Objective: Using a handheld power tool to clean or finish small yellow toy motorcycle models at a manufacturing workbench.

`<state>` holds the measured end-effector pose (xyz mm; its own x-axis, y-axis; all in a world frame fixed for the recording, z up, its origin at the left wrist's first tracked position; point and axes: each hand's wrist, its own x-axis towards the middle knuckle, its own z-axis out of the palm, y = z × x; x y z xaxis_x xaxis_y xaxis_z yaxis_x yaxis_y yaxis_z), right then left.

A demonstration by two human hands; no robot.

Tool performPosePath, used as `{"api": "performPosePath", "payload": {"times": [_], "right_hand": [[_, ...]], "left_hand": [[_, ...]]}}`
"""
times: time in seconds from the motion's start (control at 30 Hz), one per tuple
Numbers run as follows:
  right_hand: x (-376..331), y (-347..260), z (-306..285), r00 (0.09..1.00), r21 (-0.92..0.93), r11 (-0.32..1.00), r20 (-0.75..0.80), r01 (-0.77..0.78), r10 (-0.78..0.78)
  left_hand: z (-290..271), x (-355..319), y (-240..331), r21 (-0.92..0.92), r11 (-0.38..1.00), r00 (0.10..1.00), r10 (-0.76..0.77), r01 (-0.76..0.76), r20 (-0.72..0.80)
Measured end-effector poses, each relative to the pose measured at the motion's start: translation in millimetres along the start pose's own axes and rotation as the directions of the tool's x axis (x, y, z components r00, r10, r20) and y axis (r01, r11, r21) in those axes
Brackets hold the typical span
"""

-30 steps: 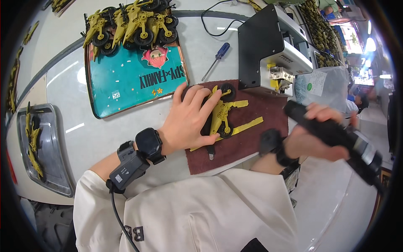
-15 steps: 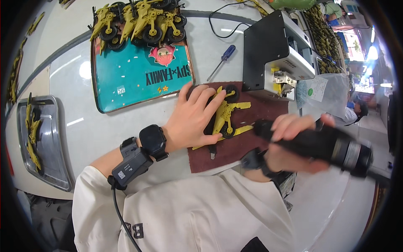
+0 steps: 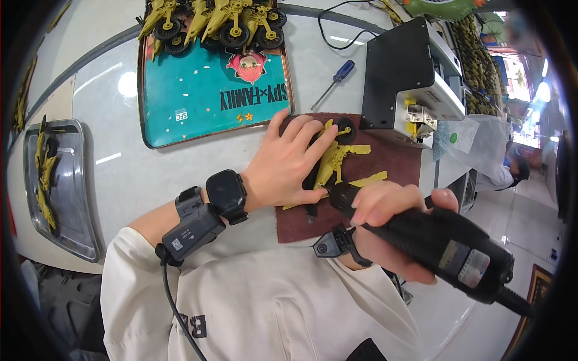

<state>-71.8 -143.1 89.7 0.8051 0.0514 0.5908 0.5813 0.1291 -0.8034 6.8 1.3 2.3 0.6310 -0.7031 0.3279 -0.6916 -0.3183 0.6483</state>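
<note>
On a brown cloth (image 3: 394, 150) lies a yellow toy motorcycle (image 3: 331, 162) with black wheels. My left hand (image 3: 284, 161) grips it from the left, thumb at its near end and fingers over its far part, hiding some of it. My right hand (image 3: 391, 210) is wrapped round a black electric screwdriver (image 3: 445, 243), its cord trailing to the lower right. The screwdriver's nose is at the toy's near end, by my left thumb; whether the bit touches a screw I cannot tell. A loose yellow piece (image 3: 368, 179) lies beside the toy.
Several similar toys (image 3: 235, 24) are piled on a teal tray (image 3: 180, 126) at the far left. A blue-handled screwdriver (image 3: 343, 72) lies beyond the cloth. A black and white box-shaped machine (image 3: 394, 78) stands right of it. A metal tray (image 3: 87, 198) with yellow parts sits at left.
My right hand has brought the electric screwdriver left, its nose now at the toy's near end. My left hand keeps its hold on the toy. The view has shifted slightly.
</note>
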Motion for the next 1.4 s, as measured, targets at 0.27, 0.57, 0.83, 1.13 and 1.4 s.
{"api": "performPosePath", "payload": {"times": [0.27,0.57,0.83,1.13,1.4], "right_hand": [[8.2,15.7,-9.7,0.998,0.104,0.995,0.054,-0.013,0.008],[-7.4,18.8,13.4,0.979,0.0,0.992,-0.163,0.127,-0.126],[16.1,-8.1,-9.1,0.705,-0.371,0.927,-0.646,0.045,-0.293],[2.5,8.0,-56.3,0.635,-0.3,0.938,-0.763,-0.176,-0.124],[-3.8,6.2,-47.0,0.666,-0.353,0.918,-0.731,-0.179,-0.151]], "left_hand": [[-5.0,7.6,-0.5,0.029,0.999,1.0,0.021,-0.021,-0.003],[-6.4,-3.4,-0.4,-0.019,0.998,0.997,0.056,-0.057,-0.058],[-139.8,-45.0,-10.4,0.308,0.934,0.928,-0.062,0.184,-0.368],[-222.9,-218.4,-99.4,0.394,0.108,0.408,-0.31,0.913,-0.859],[-209.1,16.2,-77.4,0.656,0.716,0.959,-0.07,0.24,-0.274]]}}
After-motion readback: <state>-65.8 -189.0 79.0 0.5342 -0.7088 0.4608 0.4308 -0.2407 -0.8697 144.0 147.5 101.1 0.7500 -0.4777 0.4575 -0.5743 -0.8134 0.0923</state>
